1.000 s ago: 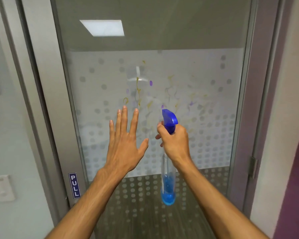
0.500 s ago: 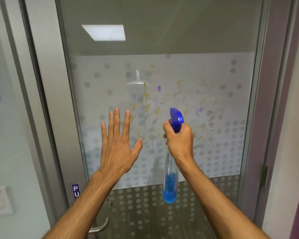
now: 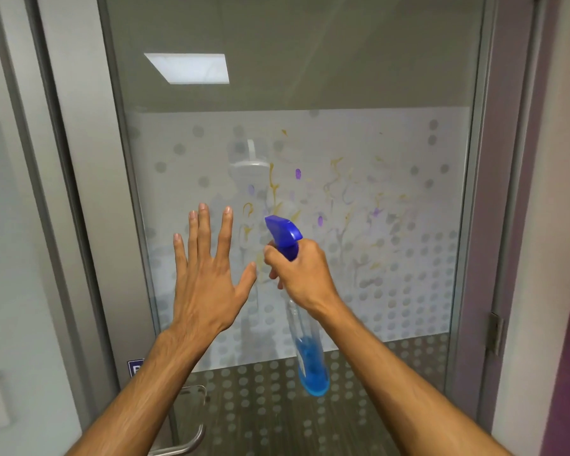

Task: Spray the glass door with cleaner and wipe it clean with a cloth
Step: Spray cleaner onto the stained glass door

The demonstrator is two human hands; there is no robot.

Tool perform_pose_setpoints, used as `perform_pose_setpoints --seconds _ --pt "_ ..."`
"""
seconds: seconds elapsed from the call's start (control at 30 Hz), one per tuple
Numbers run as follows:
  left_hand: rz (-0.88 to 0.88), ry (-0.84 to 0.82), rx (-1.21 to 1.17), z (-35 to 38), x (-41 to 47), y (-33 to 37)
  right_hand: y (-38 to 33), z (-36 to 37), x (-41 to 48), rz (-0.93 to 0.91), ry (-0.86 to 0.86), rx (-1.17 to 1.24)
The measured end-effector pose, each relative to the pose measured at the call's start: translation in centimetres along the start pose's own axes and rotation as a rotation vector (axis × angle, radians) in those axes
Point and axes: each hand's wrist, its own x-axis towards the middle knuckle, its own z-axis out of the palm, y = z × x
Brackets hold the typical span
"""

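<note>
Right hand [image 3: 301, 271] still gripping spray bottle [image 3: 308, 353], nozzle now tilted leftward; left hand [image 3: 208, 278] still spread, empty, before glass door [image 3: 392, 225].

One head-worn wide-angle view looks forward, tilted slightly down, facing the glass door [image 3: 359, 225] squarely from close up. The door's frosted panel fills the middle; its metal frame [image 3: 79, 192] bends at the left edge from lens distortion. Both forearms enter from the near bottom edge. No second view shares the scene.
</note>
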Motion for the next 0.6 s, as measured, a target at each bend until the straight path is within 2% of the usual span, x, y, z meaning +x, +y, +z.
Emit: perform_pose_setpoints --seconds 0.17,0.33,0.6 --pt "0.014 -0.009 -0.012 0.0 0.1 0.7 0.2 -1.9 0.2 0.003 0.186 -0.070" --pt "0.033 -0.017 -0.027 0.2 0.2 1.8 0.6 -4.2 0.4 0.033 0.303 0.025" --pt "0.054 -0.027 -0.047 0.5 0.6 3.6 1.2 -8.6 0.6 0.027 0.515 0.041"
